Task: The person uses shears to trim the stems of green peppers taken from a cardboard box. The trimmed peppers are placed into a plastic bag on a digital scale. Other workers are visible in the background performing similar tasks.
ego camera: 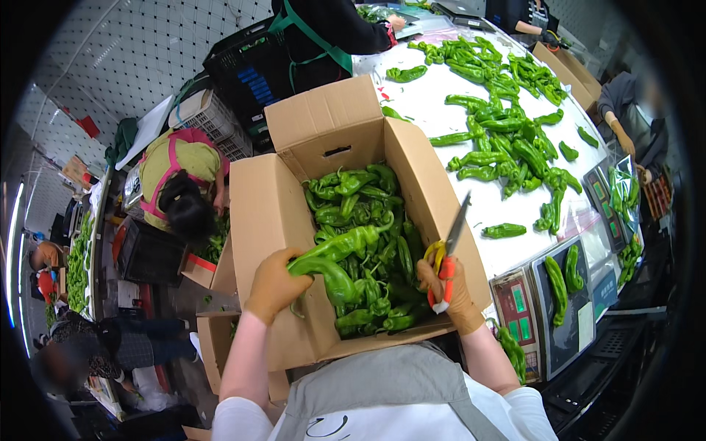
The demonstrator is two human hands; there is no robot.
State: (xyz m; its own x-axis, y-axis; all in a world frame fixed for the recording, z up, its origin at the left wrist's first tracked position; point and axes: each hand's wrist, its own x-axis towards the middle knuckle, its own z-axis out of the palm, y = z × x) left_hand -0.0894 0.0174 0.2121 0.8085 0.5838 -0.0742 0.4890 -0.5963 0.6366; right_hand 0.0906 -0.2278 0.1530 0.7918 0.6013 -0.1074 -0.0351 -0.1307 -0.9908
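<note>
An open cardboard box [325, 127] full of green peppers [380, 264] stands directly before me, its flaps folded outward. My left hand [280, 284], in a tan glove, grips a couple of long green peppers [333, 248] over the box's left side. In my right hand [455, 292], also gloved, are scissors [449, 259] with red and yellow handles. Their blades point up and away, above the box's right flap. The glove hides part of the handles.
A white table [413, 105] strewn with green peppers lies to the right. A digital scale [568, 308] on its near edge bears two peppers. Co-workers stand across and beside the table; another bends over a box [212, 270] at left. Plastic crates [215, 121] stand behind.
</note>
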